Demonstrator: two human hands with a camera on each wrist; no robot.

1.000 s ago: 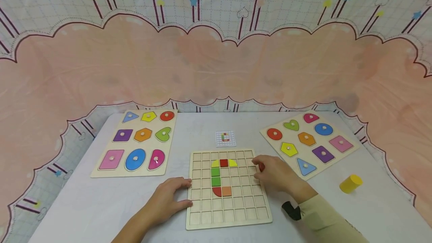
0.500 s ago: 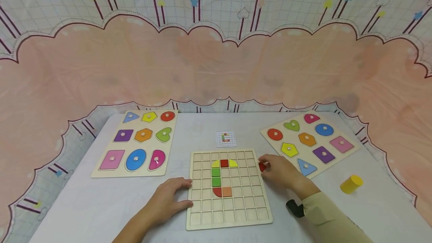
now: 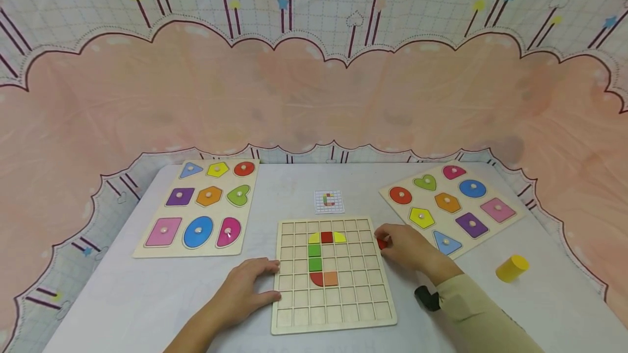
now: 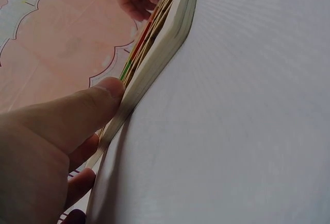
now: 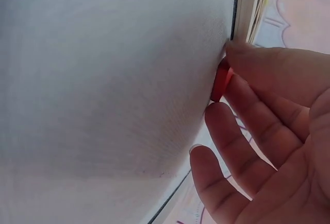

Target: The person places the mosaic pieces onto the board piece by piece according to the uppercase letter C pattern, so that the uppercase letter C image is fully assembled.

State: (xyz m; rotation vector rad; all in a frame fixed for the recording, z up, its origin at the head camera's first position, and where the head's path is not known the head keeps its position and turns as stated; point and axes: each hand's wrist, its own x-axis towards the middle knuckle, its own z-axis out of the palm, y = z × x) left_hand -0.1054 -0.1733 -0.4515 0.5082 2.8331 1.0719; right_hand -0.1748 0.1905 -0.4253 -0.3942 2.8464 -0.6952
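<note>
My left hand (image 3: 240, 290) rests at the left edge of a wooden grid board (image 3: 360, 293), thumb and fingertips touching its rim with the fingers fairly straight. Green squares (image 3: 314, 257), a red square (image 3: 326, 237), yellow quarter-rounds (image 3: 339, 238), a red quarter-round (image 3: 316, 279) and an orange square (image 3: 331, 278) sit in the cells in a C-like shape. Just off the board's right edge, my right hand (image 3: 409, 249) pinches a small red piece (image 5: 220, 82) close over the white table. Fingers hide part of this piece, so I cannot tell its full shape.
Behind the board lies a small pattern card (image 3: 329, 202). Shape puzzle boards with knobbed pieces stand at the left (image 3: 185, 238) and right (image 3: 444, 222). A yellow cylinder (image 3: 512, 268) is on the table at the right, beyond the right sleeve (image 3: 483, 309).
My right hand has moved right with the red piece, from over the board's right edge to the table beside it. The left hand stays in place.
</note>
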